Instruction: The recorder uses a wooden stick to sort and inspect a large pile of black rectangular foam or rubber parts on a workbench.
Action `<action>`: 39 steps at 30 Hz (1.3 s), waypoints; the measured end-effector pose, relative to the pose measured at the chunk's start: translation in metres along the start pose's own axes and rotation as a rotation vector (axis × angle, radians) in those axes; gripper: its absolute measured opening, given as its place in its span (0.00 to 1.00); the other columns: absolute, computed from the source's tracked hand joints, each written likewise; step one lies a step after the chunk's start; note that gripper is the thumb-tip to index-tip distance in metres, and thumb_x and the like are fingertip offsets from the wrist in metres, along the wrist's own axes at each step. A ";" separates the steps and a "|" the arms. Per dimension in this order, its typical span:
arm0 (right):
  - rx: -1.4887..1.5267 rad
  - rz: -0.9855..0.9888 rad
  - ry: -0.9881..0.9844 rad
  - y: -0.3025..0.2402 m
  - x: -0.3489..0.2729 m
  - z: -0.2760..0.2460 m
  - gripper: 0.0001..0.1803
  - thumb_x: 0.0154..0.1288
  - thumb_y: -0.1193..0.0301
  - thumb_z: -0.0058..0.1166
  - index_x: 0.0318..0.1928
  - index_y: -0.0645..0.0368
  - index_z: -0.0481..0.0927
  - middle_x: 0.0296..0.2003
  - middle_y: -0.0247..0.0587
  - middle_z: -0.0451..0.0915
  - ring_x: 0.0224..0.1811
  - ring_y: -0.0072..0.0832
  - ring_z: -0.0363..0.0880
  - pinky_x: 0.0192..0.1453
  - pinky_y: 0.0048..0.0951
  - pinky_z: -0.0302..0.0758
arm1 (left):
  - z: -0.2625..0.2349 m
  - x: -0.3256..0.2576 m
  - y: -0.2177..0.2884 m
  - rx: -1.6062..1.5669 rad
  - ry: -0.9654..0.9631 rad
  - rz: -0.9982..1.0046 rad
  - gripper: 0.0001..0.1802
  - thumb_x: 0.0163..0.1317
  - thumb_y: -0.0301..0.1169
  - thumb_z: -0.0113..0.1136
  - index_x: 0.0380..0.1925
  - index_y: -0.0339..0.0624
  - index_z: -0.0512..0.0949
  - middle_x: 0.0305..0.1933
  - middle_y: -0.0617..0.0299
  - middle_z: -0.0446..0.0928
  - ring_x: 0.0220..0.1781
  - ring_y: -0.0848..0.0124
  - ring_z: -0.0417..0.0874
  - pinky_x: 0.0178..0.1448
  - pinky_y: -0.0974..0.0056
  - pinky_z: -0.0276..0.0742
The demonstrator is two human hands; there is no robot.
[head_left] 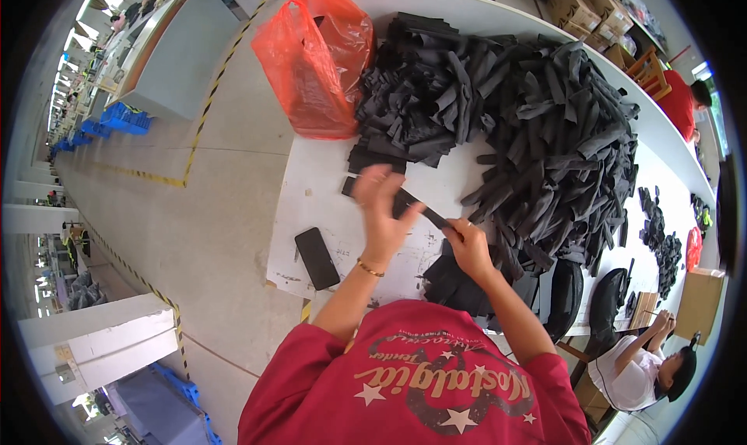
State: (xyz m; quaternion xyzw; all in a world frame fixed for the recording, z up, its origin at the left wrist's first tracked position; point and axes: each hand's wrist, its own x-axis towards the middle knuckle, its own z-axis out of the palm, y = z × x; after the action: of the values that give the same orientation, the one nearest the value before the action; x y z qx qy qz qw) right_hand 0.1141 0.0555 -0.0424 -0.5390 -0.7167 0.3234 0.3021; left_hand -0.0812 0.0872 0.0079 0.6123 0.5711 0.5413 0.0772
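Black strip (416, 209) sits on the white table (319, 188) near its front edge, pinched between both hands. Going left to right: black phone (317, 257) flat on the table by the left edge; red plastic bag (319, 64) at the far corner. Left hand (384, 204) fingers spread, thumb and fingertips grasping the strip's left part. Right hand (467, 239) clenched on its right end. Big pile of black strips (513, 110) behind and right of the hands. Small stack of dark pieces (455, 278) just under the right wrist.

Black fabric strips (498, 110) heap on a white table (327, 204) beside an orange-red plastic bag (315, 64).
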 end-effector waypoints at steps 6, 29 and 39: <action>0.217 0.210 0.025 -0.035 -0.011 0.044 0.05 0.65 0.76 0.55 0.37 0.67 0.78 0.22 0.46 0.72 0.21 0.27 0.68 0.27 0.32 0.66 | 0.028 -0.082 -0.044 -1.525 0.079 -1.271 0.19 0.66 0.40 0.60 0.45 0.35 0.74 0.39 0.53 0.80 0.45 0.56 0.82 0.58 0.52 0.78; 0.170 0.328 -0.217 -0.043 -0.110 -0.010 0.08 0.65 0.72 0.55 0.35 0.66 0.77 0.25 0.56 0.78 0.30 0.51 0.80 0.34 0.41 0.74 | 0.025 -0.022 -0.076 -1.031 0.409 -1.186 0.14 0.63 0.36 0.65 0.24 0.45 0.73 0.12 0.71 0.63 0.09 0.82 0.57 0.13 0.72 0.48; 0.308 0.272 0.209 -0.029 -0.039 0.003 0.11 0.62 0.74 0.62 0.44 0.61 0.77 0.21 0.32 0.73 0.23 0.18 0.69 0.28 0.22 0.68 | 0.070 -0.072 -0.009 -1.131 0.248 -1.519 0.15 0.67 0.42 0.56 0.28 0.43 0.72 0.17 0.69 0.67 0.13 0.81 0.62 0.16 0.74 0.54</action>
State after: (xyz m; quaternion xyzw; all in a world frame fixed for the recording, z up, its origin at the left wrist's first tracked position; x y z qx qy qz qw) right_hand 0.1040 0.0116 -0.0245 -0.6087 -0.5445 0.4090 0.4070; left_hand -0.0170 0.0702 -0.0677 -0.1120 0.4738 0.6035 0.6315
